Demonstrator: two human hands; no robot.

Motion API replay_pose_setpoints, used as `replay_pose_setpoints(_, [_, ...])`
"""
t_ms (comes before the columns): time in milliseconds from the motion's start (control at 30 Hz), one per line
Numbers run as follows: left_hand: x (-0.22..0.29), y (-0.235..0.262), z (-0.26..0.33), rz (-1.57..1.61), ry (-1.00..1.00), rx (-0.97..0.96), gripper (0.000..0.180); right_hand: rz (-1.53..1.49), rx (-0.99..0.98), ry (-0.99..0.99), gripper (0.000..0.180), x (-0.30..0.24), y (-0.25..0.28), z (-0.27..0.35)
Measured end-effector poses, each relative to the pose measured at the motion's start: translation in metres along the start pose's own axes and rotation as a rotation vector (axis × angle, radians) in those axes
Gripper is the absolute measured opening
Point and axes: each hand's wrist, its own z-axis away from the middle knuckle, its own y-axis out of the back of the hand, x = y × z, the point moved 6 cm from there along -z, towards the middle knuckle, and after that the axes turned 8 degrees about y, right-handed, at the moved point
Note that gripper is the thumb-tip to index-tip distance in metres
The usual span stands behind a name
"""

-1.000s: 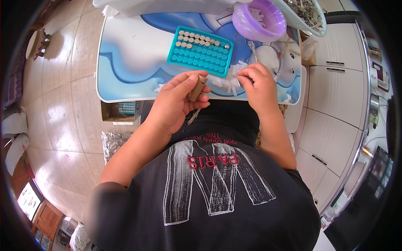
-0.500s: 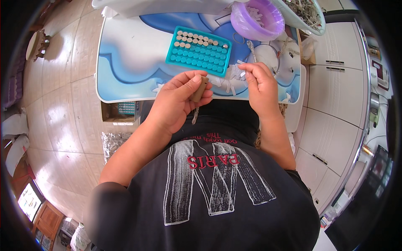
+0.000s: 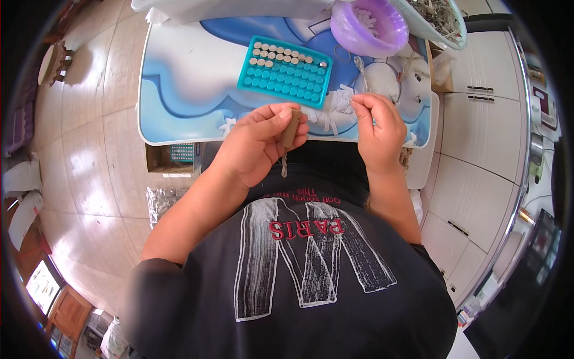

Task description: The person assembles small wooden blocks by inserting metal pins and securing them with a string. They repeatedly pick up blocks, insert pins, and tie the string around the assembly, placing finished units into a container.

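My left hand (image 3: 263, 140) is closed round a small brown cylinder (image 3: 291, 130), held upright above the table's near edge. A thin, pale twisted cord (image 3: 284, 164) hangs below that hand. My right hand (image 3: 381, 131) hovers over the near right of the table, thumb and forefinger pinched together. Whatever lies between those fingertips is too small to make out. Just left of them is a loose pile of white paper strips (image 3: 342, 103). Beyond both hands sits a teal tray (image 3: 242, 78) with rows of round cups; short, pale-topped cylinders (image 3: 279, 51) stand in its far rows.
A purple bowl (image 3: 399, 46) lined with clear plastic holds white pieces at the far right. Beside it is a pale green basket (image 3: 459, 37) of tangled strips. A metal-looking spoon-like handle (image 3: 360, 66) lies on the blue-white table (image 3: 179, 60). Cabinets (image 3: 478, 137) stand at right.
My right hand has shifted slightly right and down, away from the strip pile. The white strip at its fingertips is no longer clearly visible. My left hand still grips the brown cylinder, moved slightly right.
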Motion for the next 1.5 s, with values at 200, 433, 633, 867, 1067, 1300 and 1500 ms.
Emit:
replay_pose_setpoints(200, [0.001, -0.001, -0.002, 0.087, -0.012, -0.074, 0.022, -0.316, -0.052, -0.056, 0.006, -0.028, -0.021, 0.004])
replay_pose_setpoints(433, [0.002, -0.006, -0.004, 0.091, -0.037, -0.192, 0.024, -0.369, -0.039, 0.063, 0.009, -0.049, -0.028, -0.003])
replay_pose_setpoints(633, [0.002, -0.009, 0.000, 0.071, -0.022, -0.088, 0.025, -0.319, -0.004, 0.144, 0.011, -0.049, -0.031, 0.000])
replay_pose_setpoints(867, [0.002, -0.006, 0.000, 0.024, -0.036, -0.096, 0.031, -0.305, -0.028, 0.193, 0.013, -0.048, -0.038, 0.001])
replay_pose_setpoints(1067, [0.002, -0.005, -0.001, 0.005, -0.051, -0.155, 0.035, -0.338, -0.018, 0.151, 0.013, -0.046, -0.035, 0.003])
replay_pose_setpoints(1300, [0.002, -0.006, 0.001, 0.025, -0.035, -0.107, 0.029, -0.313, -0.020, 0.179, 0.013, -0.049, -0.040, 0.002])
replay_pose_setpoints(1500, [0.001, -0.004, 0.001, 0.034, -0.040, -0.085, 0.028, -0.308, -0.062, 0.167, 0.015, -0.047, -0.042, 0.002])
